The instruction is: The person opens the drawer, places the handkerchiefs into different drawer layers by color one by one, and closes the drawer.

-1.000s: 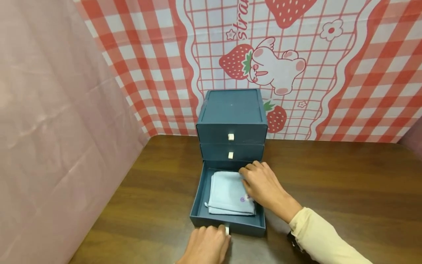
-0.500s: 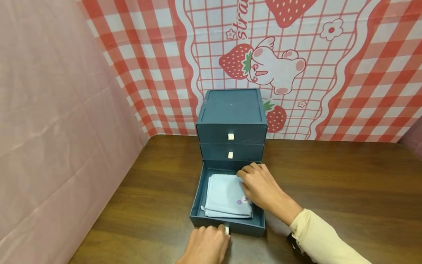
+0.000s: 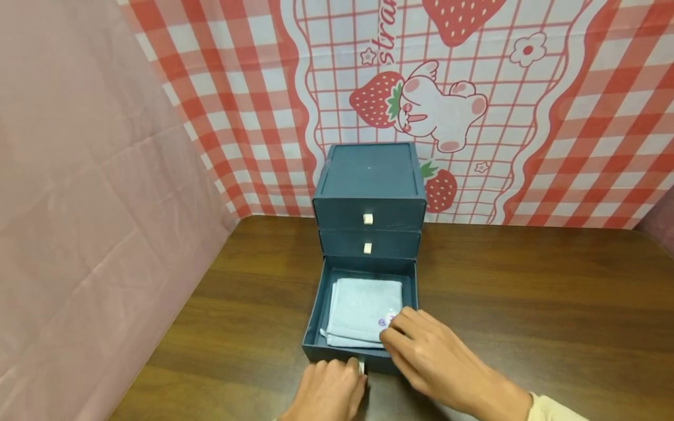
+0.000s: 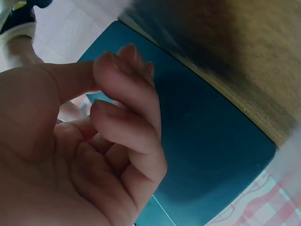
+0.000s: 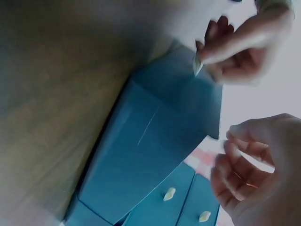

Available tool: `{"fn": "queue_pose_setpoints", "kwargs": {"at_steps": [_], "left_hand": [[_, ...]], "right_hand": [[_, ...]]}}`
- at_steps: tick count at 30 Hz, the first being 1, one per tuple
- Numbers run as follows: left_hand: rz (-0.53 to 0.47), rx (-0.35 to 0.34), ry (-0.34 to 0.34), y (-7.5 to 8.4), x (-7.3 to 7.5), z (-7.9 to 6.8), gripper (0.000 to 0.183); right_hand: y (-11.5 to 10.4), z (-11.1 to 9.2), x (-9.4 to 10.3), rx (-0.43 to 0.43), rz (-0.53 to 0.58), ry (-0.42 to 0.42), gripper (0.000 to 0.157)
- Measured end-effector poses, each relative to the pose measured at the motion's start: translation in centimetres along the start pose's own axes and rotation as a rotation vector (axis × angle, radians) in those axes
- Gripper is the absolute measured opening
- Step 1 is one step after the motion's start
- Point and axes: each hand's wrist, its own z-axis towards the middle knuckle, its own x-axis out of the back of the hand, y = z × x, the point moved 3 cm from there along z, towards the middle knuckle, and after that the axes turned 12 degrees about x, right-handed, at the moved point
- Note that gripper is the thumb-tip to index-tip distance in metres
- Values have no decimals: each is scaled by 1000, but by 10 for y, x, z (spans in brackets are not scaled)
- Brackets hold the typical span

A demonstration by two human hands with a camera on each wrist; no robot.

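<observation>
The bottom drawer (image 3: 333, 353) of a dark teal drawer unit (image 3: 368, 169) stands pulled out. In it lies a folded pale blue towel (image 3: 363, 307) with a small purple and white motif near its right side. My left hand (image 3: 327, 392) pinches the white pull tab (image 3: 361, 367) on the drawer's front; in the right wrist view this tab (image 5: 197, 66) shows between the fingertips. Over the drawer's right front corner is my right hand (image 3: 432, 359), fingers loosely curled and holding nothing. It covers the towel's front right corner in the head view; the right wrist view shows it apart from the drawer.
Above the open drawer, two closed drawers carry white tabs (image 3: 368, 218). The unit stands on a brown wooden table (image 3: 526, 292). Behind it hangs a red and white strawberry cloth (image 3: 442, 111), and a pink cloth (image 3: 105, 222) hangs at the left.
The towel shifts slightly forward and left in the drawer. My right hand then leaves the towel's right back edge and comes toward the drawer's front. My left hand stays at the tab.
</observation>
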Motion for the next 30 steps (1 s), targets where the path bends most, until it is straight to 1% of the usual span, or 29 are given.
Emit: {"fn": "queue_pose_setpoints", "kwargs": {"at_steps": [3, 4, 6, 9, 11, 14, 15, 16, 17, 21, 22, 23, 24, 26, 28, 29, 30], "left_hand": [[-10, 1, -3, 0, 0, 1, 32], [-15, 2, -7, 0, 0, 2, 32], [-33, -2, -9, 0, 1, 2, 32], [-79, -13, 14, -2, 3, 3, 32], [-109, -27, 45, -4, 6, 4, 33], [-132, -43, 64, -5, 7, 5, 34], [-139, -48, 65, -5, 7, 6, 34], [-145, -54, 66, -5, 7, 7, 33], [-147, -62, 73, -5, 7, 7, 33], [-158, -101, 122, -4, 9, 11, 30], [-157, -115, 141, -4, 9, 12, 29], [-161, -126, 149, -4, 10, 13, 28], [-168, -134, 148, -5, 10, 14, 27], [-180, -154, 148, -5, 10, 16, 25], [-189, -168, 138, -6, 9, 18, 23], [-193, -170, 125, -6, 9, 19, 22], [-192, -176, 118, -6, 9, 20, 22]], "right_hand": [[-11, -7, 4, 40, 20, -2, 31], [-13, -10, 4, 51, 22, -5, 30], [-17, -15, 4, 53, 11, -45, 37], [-19, -23, 3, 47, -18, -104, 44], [-19, -27, 4, 29, -27, -146, 35], [-19, -31, 5, 13, -28, -177, 9], [-19, -32, 5, 10, -31, -183, 4], [-18, -33, 5, 7, -33, -183, 10], [-18, -34, 6, 4, -35, -183, 11], [-17, -37, 7, -12, -30, -193, 13], [-16, -38, 7, -13, -26, -189, 13], [-15, -38, 7, -12, -24, -183, 5], [-14, -38, 7, -7, -24, -175, 4], [-12, -39, 8, 0, -24, -163, 14], [-10, -40, 8, 6, -33, -135, 18], [-9, -40, 8, 3, -32, -132, 17], [-8, -41, 8, -1, -30, -134, 11]]}}
